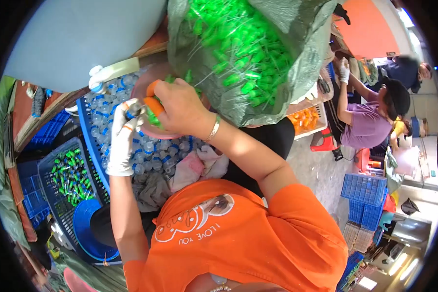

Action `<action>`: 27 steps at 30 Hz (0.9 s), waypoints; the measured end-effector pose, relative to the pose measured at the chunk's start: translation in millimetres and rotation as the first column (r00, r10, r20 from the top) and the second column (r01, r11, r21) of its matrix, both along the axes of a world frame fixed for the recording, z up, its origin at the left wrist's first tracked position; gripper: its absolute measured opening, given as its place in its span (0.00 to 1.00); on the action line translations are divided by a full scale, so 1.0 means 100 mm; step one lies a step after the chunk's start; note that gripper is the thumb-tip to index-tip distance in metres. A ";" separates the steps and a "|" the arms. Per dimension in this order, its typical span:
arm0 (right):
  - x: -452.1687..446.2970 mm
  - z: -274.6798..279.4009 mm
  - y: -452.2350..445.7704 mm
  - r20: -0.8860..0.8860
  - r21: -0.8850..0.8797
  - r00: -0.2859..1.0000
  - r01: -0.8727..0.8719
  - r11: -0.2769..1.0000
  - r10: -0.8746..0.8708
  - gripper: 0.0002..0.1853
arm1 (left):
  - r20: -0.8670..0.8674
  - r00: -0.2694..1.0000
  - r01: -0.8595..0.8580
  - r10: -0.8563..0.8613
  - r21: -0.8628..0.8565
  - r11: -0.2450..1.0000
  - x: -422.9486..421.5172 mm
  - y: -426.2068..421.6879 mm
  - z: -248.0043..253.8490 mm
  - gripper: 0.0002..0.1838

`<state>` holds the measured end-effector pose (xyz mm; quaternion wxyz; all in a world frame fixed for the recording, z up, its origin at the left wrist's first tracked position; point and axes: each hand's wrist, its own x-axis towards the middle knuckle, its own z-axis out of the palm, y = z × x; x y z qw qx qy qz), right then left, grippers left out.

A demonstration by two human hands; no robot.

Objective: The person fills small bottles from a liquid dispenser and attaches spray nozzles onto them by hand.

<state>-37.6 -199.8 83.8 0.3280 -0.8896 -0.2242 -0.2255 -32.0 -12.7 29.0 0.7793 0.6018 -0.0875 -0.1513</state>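
Observation:
My left hand [124, 129], in a white glove, is closed around a small piece mostly hidden by its fingers. Just beside it, my bare right hand [180, 107] has orange covers on its fingers, which are bent together; what they hold is hidden. Both hands are over a pink bowl [143, 87] with green pieces in it. Small clear bottles with blue rings [153, 151] fill a blue basket [85, 126] under the hands. A large grey bag [306, 39] of green long-stemmed pieces [258, 63] lies open beyond my right hand.
Green and blue pieces [73, 175] lie in a dark basket [46, 170] at the left, near a blue basin [85, 228]. Cloths [190, 170] lie by my lap. Orange pieces [304, 119] fill a tray at the right, where other people work. Blue crates [362, 190] are stacked farther off.

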 end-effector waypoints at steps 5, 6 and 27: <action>-0.02 0.06 0.00 -0.048 0.033 0.999 0.008 0.999 -0.007 0.09 | 0.029 1.000 0.002 -0.003 0.051 0.999 0.00 -0.03 -0.03 0.22; -0.01 0.00 0.03 -0.077 0.000 0.997 -0.012 1.000 0.012 0.09 | 0.035 0.999 0.007 -0.008 0.039 0.999 -0.02 -0.06 0.02 0.22; 0.00 -0.01 0.04 -0.111 0.087 0.989 -0.093 0.992 0.102 0.08 | -0.149 0.987 0.039 -0.066 -0.179 0.983 -0.15 -0.13 0.14 0.26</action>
